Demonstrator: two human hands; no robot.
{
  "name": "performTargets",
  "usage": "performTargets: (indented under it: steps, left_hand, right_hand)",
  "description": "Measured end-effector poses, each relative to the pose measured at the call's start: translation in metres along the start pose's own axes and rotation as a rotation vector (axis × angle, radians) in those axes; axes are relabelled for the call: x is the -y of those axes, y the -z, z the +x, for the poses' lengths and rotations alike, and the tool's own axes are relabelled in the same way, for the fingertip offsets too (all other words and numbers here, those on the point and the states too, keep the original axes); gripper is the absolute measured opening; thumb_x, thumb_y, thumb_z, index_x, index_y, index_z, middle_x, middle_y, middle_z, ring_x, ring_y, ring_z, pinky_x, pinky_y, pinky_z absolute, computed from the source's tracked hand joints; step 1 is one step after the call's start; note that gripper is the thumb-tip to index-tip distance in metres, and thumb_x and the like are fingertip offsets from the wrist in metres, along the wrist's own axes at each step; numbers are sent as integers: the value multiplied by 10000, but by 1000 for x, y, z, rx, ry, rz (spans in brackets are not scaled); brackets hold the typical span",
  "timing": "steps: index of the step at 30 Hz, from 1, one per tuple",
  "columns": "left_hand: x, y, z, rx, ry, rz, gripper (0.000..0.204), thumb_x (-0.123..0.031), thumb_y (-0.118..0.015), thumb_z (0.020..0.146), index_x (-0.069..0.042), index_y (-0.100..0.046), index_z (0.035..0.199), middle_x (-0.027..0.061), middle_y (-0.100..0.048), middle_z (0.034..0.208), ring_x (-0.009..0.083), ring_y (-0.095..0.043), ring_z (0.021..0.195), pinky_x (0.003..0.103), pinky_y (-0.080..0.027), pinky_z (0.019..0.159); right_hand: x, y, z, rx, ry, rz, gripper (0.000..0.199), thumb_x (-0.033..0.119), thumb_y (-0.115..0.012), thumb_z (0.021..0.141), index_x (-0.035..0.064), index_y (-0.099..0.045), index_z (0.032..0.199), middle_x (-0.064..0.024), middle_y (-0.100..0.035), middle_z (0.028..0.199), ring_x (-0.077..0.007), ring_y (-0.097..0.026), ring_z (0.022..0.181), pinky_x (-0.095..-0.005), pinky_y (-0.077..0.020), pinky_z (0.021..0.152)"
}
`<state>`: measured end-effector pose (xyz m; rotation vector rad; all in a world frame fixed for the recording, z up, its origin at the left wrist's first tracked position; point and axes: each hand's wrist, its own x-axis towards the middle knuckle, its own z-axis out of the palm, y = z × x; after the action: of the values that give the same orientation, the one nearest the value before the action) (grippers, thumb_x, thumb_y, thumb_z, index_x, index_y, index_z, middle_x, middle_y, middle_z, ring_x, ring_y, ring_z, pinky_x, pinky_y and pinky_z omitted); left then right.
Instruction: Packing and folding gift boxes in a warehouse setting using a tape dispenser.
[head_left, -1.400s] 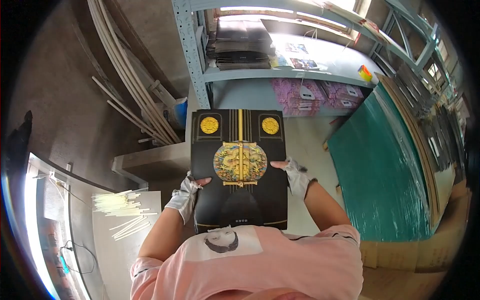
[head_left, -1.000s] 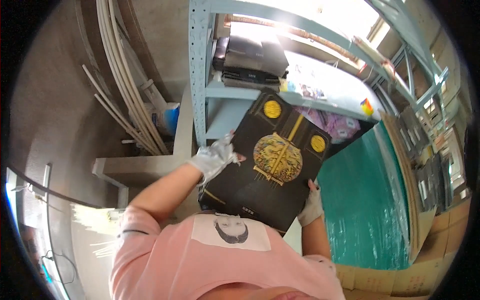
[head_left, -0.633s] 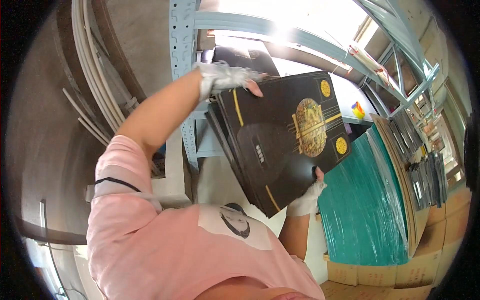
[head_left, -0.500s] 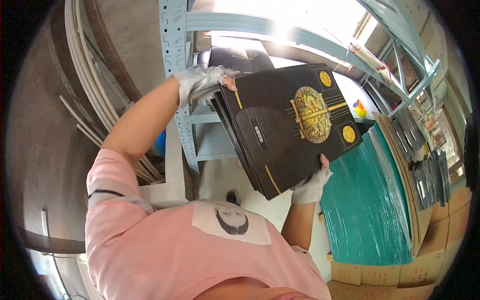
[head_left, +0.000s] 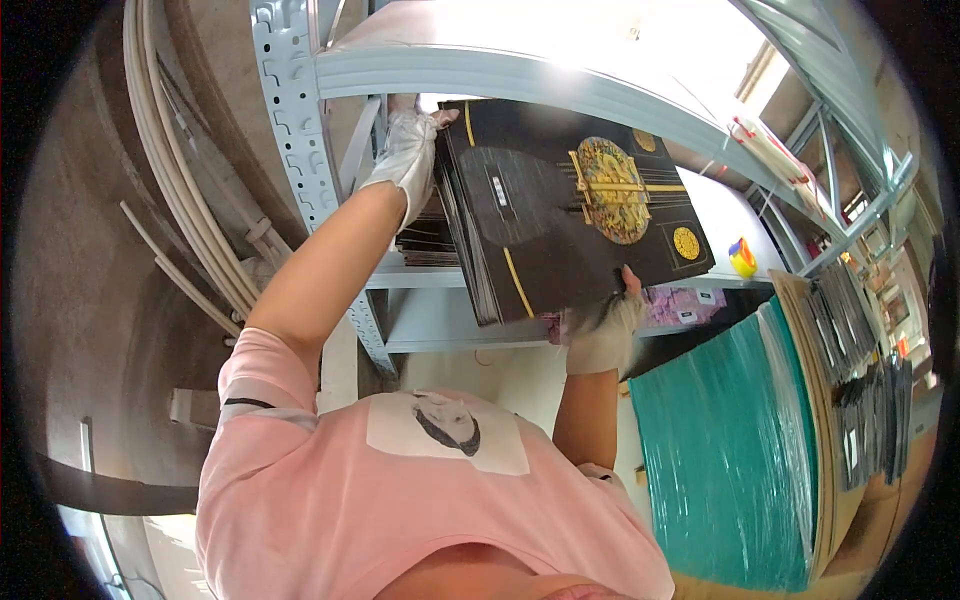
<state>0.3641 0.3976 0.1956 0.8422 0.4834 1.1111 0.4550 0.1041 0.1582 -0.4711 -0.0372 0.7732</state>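
Between my two gloved hands is a stack of flat black printed card sheets (head_left: 540, 220), with gold lines, round gold patterns and a colourful round emblem on top. My left hand (head_left: 405, 155), in a whitish glove, grips the far left corner, its thumb over the top sheet. At the near edge my right hand (head_left: 605, 325) holds the stack from below, thumb on top; the fingers underneath are hidden. The stack is tilted and reaches in under the upper beam of a light blue metal rack (head_left: 450, 72). More dark sheets (head_left: 428, 240) lie on the shelf beneath it.
A yellow and red tape roll (head_left: 742, 258) sits on the white shelf surface. Purple packs (head_left: 685, 305) lie on the level below. To the right stands a green film-wrapped stack (head_left: 720, 450) beside dark bundles (head_left: 850, 320). Pale pipes (head_left: 185, 190) lean at the left.
Both hands have carried the stack forward, away from my body and into the rack. The rack appears nearer, and the purple packs have come into sight.
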Motion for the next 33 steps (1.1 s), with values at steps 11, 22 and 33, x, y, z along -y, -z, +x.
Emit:
performTargets:
  steps: [11, 22, 33]
  left_hand:
    - [7, -26, 0, 33, 309, 229, 331, -285, -679, 724, -93, -596, 981, 88, -609, 945, 248, -550, 769, 431, -449, 699]
    - [-50, 1, 61, 34, 279, 209, 296, -314, -649, 763, -114, -612, 978, 85, -617, 1025, 238, -594, 872, 432, -482, 738]
    - [-57, 40, 155, 190, 269, 463, 290, -304, -629, 778, -111, -609, 994, 84, -618, 1028, 233, -591, 880, 418, -482, 742]
  right_hand:
    - [-17, -34, 128, 49, -38, 122, 376, 194, -604, 748, 10, -570, 1075, -134, -593, 1112, -293, -552, 1025, -379, -427, 938]
    - [-76, -89, 196, 25, -269, 175, 263, 113, -630, 716, 15, -551, 946, -125, -594, 1061, -283, -541, 1000, -407, -392, 964]
    - [-128, -75, 227, 39, -330, 56, 372, 220, -723, 683, 182, -529, 998, -46, -535, 1138, -246, -496, 1024, -454, -405, 916]
